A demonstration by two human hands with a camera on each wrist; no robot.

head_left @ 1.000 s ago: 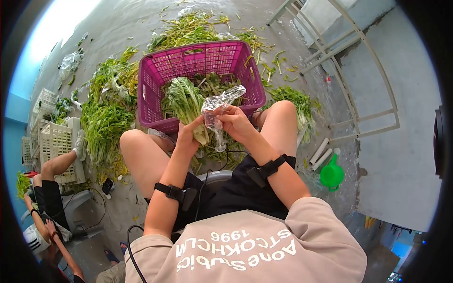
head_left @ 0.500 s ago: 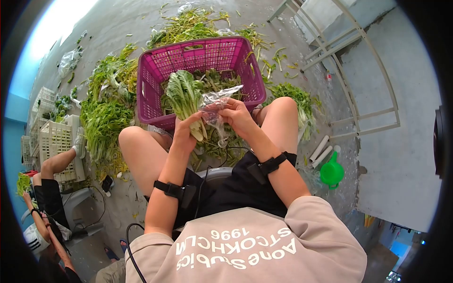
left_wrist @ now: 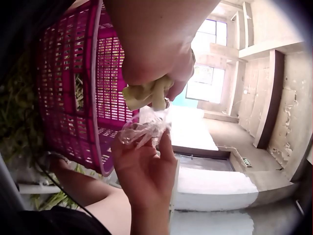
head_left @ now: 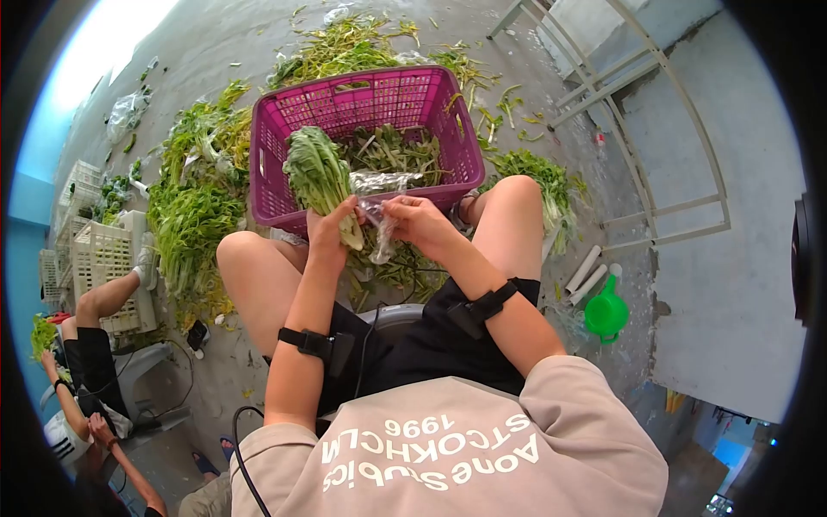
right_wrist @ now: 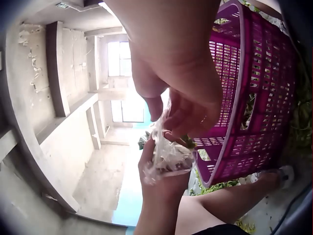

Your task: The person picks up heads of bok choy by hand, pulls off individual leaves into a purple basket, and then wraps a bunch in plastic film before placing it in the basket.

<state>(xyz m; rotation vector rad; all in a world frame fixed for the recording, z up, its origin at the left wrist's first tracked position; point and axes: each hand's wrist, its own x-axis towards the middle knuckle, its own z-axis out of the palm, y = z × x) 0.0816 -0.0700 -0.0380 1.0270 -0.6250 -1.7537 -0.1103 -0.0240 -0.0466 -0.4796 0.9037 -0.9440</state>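
Note:
My left hand point(head_left: 330, 231) grips a leafy green vegetable bunch point(head_left: 315, 172) by its pale stem end, leaves pointing away over the basket. The pale stems point(left_wrist: 146, 93) show below that hand in the left wrist view. Just to its right, my right hand point(head_left: 422, 226) pinches a crumpled clear plastic bag point(head_left: 379, 233) between thumb and fingers. The bag stretches between the two hands beside the stems, and in the right wrist view the plastic point(right_wrist: 168, 156) lies against the left hand. Whether the left fingers also hold the plastic is hard to tell.
A purple basket point(head_left: 362, 91) with cut greens in it stands beyond the knees. Heaps of greens point(head_left: 194, 228) lie on the floor at its left, behind and right. A green plastic item point(head_left: 606, 315), a metal frame point(head_left: 680, 212) and, at far left, another person point(head_left: 86, 353) are around.
Both hands have shifted left with the bunch and the bag. The bunch now hangs over the basket's left part, and the plastic has swung to lie more sideways.

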